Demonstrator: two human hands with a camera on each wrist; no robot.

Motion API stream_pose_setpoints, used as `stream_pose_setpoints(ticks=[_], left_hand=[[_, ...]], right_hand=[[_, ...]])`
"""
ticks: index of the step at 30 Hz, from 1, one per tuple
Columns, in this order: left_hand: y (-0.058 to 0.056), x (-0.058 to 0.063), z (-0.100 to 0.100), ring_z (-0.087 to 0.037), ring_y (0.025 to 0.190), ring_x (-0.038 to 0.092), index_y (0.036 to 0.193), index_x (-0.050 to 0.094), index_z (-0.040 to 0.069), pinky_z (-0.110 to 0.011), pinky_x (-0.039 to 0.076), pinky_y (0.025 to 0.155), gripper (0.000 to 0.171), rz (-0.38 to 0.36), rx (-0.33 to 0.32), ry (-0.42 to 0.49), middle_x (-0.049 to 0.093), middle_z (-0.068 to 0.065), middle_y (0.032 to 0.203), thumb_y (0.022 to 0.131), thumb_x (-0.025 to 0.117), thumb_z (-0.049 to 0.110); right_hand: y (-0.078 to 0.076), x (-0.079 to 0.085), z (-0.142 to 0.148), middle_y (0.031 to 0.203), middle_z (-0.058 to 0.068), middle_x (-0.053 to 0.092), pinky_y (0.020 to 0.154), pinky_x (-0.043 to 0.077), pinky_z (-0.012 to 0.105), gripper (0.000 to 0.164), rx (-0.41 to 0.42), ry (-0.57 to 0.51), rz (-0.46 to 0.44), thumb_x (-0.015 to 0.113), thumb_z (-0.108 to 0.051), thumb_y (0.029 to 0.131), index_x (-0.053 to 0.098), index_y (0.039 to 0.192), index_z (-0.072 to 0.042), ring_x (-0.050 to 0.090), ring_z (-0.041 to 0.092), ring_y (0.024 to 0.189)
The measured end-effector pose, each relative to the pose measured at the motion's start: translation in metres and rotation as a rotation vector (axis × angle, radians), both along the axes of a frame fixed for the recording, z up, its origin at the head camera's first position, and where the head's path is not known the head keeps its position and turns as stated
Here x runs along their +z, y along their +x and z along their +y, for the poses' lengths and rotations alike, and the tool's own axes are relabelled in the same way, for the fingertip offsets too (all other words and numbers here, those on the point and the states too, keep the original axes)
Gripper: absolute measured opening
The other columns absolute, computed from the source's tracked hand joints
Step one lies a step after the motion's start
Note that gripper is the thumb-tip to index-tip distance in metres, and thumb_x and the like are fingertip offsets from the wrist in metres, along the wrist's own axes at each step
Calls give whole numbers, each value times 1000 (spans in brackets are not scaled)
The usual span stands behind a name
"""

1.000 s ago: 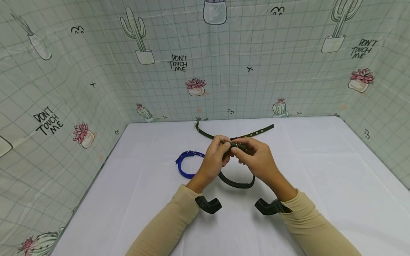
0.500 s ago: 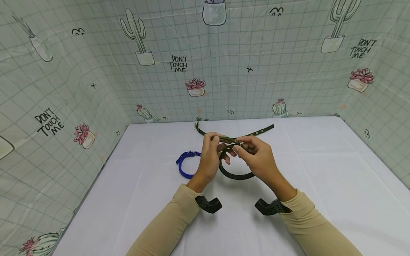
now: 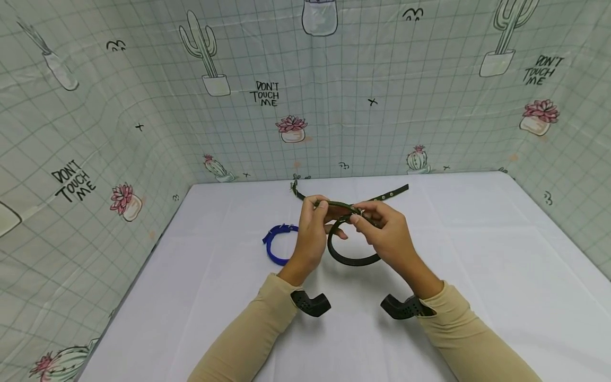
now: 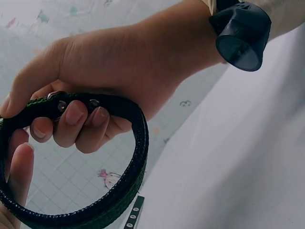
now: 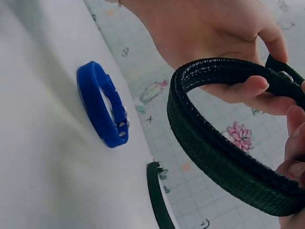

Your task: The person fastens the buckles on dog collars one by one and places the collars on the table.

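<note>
A dark green collar [image 3: 350, 261], bent into a loop, hangs between both hands above the table. My left hand [image 3: 310, 233] holds its upper strap between thumb and fingers. With thumb and fingertips, my right hand [image 3: 393, 233] pinches the strap near the metal buckle [image 5: 286, 75]. The left wrist view shows rivets [image 4: 62, 106] on the strap between the right fingers; fingertips partly cover the buckle. A blue buckled collar [image 3: 275, 259] lies left of the left hand, partly hidden by it. Behind the hands lies a second dark green collar [image 3: 398, 191], laid out unfastened.
The table [image 3: 191, 297] wears a white cloth. Grid-patterned cloth walls [image 3: 372, 69] rise at the back and sides. A black camera mount [image 3: 311, 304] is strapped to the left wrist, and another black mount [image 3: 400, 307] to the right.
The left hand has drawn away leftward from the right, and a length of strap now shows between them. The loop hangs slightly higher. The other two collars have stayed put.
</note>
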State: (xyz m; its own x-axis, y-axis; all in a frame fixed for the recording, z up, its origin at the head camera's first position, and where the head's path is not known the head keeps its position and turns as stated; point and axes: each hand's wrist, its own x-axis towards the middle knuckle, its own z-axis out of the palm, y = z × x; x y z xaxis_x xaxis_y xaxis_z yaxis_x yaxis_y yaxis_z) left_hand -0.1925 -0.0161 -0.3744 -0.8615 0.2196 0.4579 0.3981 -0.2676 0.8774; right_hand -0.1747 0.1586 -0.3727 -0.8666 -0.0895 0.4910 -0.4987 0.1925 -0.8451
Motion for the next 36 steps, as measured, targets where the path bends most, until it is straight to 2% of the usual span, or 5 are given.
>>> stream_pose_setpoints(ticks=[9,13,19,26,36], left_hand=[[-2,3,-3,-29,98,70,112,46,-5,-40,58,80,27,18,84,-15,71,-26,103,107,45,21],[-5,6,-8,-34,97,70,109,49,-4,-42,57,83,18,20,54,-57,70,-28,100,103,47,13],[-9,10,-16,-27,93,69,112,60,-5,-40,57,80,22,79,26,-232,66,-18,103,99,45,3],[-8,13,-18,-16,95,66,113,69,5,-34,55,82,22,80,47,-402,69,-4,103,103,59,22],[-5,11,-15,-16,96,63,117,66,2,-30,52,87,22,-26,-39,-309,67,-10,106,100,64,15]], right_hand=[[0,3,2,83,5,67,56,47,25,18,-43,22,16,68,-11,97,69,114,-5,61,16,69],[0,3,3,89,7,69,66,51,25,17,-55,39,21,66,-10,98,68,113,-3,64,16,77],[3,6,2,90,10,70,66,51,25,16,-63,79,2,67,-7,95,69,110,-4,64,15,77],[2,4,1,95,5,71,70,49,25,16,-72,161,11,67,-6,93,68,110,-6,64,14,83],[2,2,1,86,4,68,62,47,23,20,-29,198,90,68,1,90,65,108,-6,56,17,71]])
